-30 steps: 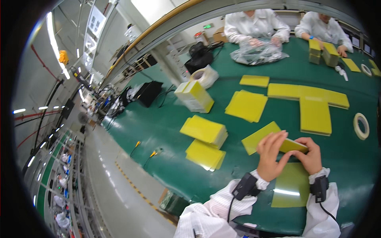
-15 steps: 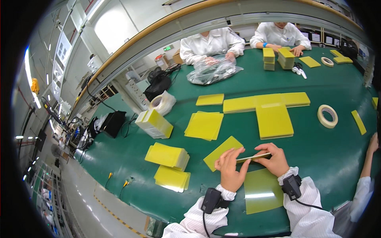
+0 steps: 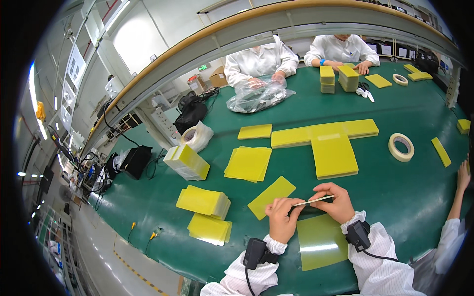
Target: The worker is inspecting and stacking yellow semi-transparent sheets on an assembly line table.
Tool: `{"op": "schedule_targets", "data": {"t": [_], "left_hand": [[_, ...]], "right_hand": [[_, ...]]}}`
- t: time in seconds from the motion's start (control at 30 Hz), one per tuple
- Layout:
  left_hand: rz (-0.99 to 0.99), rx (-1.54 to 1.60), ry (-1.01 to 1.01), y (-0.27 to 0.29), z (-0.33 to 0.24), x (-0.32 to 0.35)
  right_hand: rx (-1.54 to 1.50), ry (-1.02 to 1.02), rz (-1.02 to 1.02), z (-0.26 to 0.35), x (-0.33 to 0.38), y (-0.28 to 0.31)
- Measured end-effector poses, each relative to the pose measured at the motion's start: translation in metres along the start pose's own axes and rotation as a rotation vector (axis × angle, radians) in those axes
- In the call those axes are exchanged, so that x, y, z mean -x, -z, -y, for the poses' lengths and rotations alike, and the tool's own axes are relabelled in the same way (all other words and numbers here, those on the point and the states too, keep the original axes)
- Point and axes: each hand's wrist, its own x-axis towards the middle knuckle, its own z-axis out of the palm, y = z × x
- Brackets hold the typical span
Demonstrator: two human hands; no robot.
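Observation:
My left hand [image 3: 281, 217] and my right hand [image 3: 338, 202] pinch opposite ends of a thin pale sheet [image 3: 312, 201], seen edge-on. Whether it is one sheet or a few together I cannot tell. Below it a large square yellow sheet [image 3: 321, 246] lies flat on the green table, with light glaring off it. Another yellow sheet [image 3: 269, 195] rests at an angle just beyond my left hand, which hides its near corner. Farther off, a thick yellow stack [image 3: 335, 158] adjoins a long row of yellow sheets [image 3: 296, 136].
Stacked yellow pieces [image 3: 202, 202] stand at left, beside a wrapped block [image 3: 187, 163] and a tape roll in plastic [image 3: 197, 136]. Another tape roll [image 3: 401, 147] lies at right. Across the table [image 3: 222, 172], two people work near a clear bag [image 3: 259, 95]. A person's arm [image 3: 459, 192] shows at right.
The sheet between my hands has turned more edge-on and looks thinner, and my left fingers have curled in closer around its end. The whole view has shifted slightly.

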Motion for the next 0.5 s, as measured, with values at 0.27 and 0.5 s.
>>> {"op": "schedule_targets", "data": {"t": [0.27, 0.5], "left_hand": [[0.113, 0.866, 0.328, -0.0046, 0.0068, 0.0049], [-0.058, 0.799, 0.39, -0.0038, 0.0002, 0.0002]], "right_hand": [[0.192, -0.044, 0.118, -0.006, -0.0007, -0.0015], [0.17, 0.077, -0.137, -0.0033, -0.0017, 0.0003]]}}
